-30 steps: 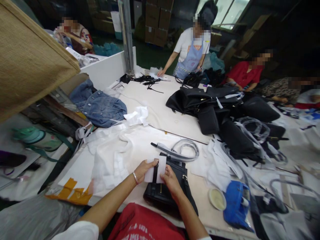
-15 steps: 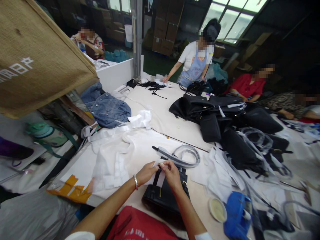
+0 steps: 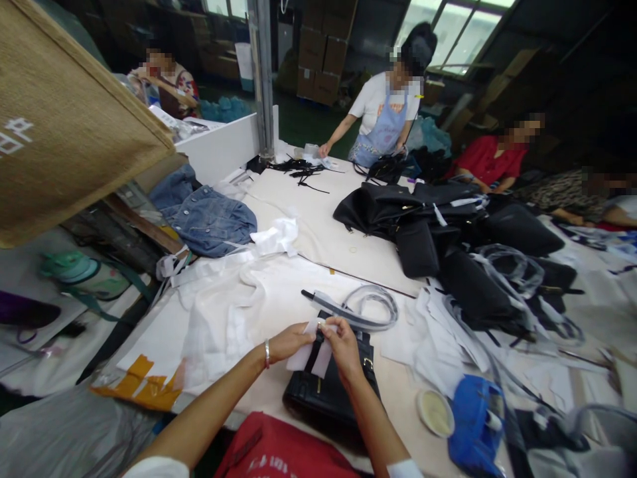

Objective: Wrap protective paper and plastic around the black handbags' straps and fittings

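A black leather bag [image 3: 323, 401] lies on the table right in front of me, with gold-coloured buckles on its straps. A sheet of thin white paper [image 3: 297, 362] sits around and beneath one black strap [image 3: 312, 357] on the bag's flap. My left hand [image 3: 293, 342], a silver bangle at its wrist, is closed on the paper beside the top of this strap. My right hand [image 3: 343, 346] pinches the strap near its small gold buckle [image 3: 319, 325]. The fingertips of both hands nearly meet and partly hide the buckle.
Beyond the bag lies a plastic-wrapped coiled strap [image 3: 371, 309]. Black bags [image 3: 418, 219] are heaped at right, near white papers [image 3: 432, 338], a round tub [image 3: 435, 413] and a blue holder [image 3: 475, 421]. A denim garment [image 3: 213, 219] lies left. A co-worker [image 3: 385, 116] stands across the table.
The view has shifted slightly. My hands stay at the same strap; more white paper shows beside it, and the gold buckle is more visible between my fingers.
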`<state>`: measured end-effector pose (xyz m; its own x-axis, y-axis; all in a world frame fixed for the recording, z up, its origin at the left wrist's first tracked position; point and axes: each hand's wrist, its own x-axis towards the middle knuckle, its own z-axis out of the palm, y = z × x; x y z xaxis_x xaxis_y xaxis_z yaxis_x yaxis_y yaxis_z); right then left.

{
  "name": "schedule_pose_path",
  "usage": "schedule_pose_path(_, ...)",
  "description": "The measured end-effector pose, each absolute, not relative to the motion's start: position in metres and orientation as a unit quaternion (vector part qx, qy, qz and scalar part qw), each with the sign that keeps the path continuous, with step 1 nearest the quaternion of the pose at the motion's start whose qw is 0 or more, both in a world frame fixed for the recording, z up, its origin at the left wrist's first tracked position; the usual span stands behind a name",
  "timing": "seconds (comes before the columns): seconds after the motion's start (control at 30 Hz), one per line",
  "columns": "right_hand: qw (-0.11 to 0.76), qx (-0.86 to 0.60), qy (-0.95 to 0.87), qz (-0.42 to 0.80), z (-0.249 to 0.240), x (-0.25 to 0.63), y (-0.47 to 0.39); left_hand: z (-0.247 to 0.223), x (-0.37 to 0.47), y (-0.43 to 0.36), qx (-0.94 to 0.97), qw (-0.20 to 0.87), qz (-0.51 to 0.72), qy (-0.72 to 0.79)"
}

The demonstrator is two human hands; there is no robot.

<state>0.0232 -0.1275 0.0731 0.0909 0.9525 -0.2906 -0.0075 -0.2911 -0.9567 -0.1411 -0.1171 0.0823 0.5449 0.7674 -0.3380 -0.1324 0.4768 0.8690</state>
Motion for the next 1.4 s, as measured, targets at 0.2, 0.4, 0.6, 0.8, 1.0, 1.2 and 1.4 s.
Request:
schedule_pose_path(0.2, 0.432, -0.571, -0.386, 0.581, 0.066, 0.027, -0.122, 0.081, -0.148, -0.103, 0.432, 0.797, 0.234, 0.352)
schedule_pose_path(0.4, 0.434, -0.568, -0.383, 0.585, 0.058, 0.03, -0.125, 0.073, -0.14, -0.115, 0.389, 0.802, 0.283, 0.356)
schedule_pose_path(0.6, 0.438, -0.577, -0.37, 0.582, 0.065, 0.031, -0.129, 0.078, -0.138, -0.113, 0.378, 0.811, 0.254, 0.367)
schedule_pose_path(0.8, 0.453, -0.575, -0.363, 0.576, 0.071, 0.034, -0.132, 0.089, -0.137, -0.109, 0.394, 0.814, 0.227, 0.361)
schedule_pose_path(1.0, 0.451, -0.585, -0.38, 0.557, 0.068, 0.037, -0.138, 0.086, -0.132, -0.115, 0.385, 0.811, 0.227, 0.376)
schedule_pose_path(1.2, 0.449, -0.587, -0.394, 0.547, 0.068, 0.038, -0.138, 0.084, -0.132, -0.114, 0.397, 0.804, 0.224, 0.382)
schedule_pose_path(1.4, 0.446, -0.588, -0.384, 0.555, 0.067, 0.038, -0.132, 0.086, -0.131, -0.107, 0.397, 0.802, 0.228, 0.383)
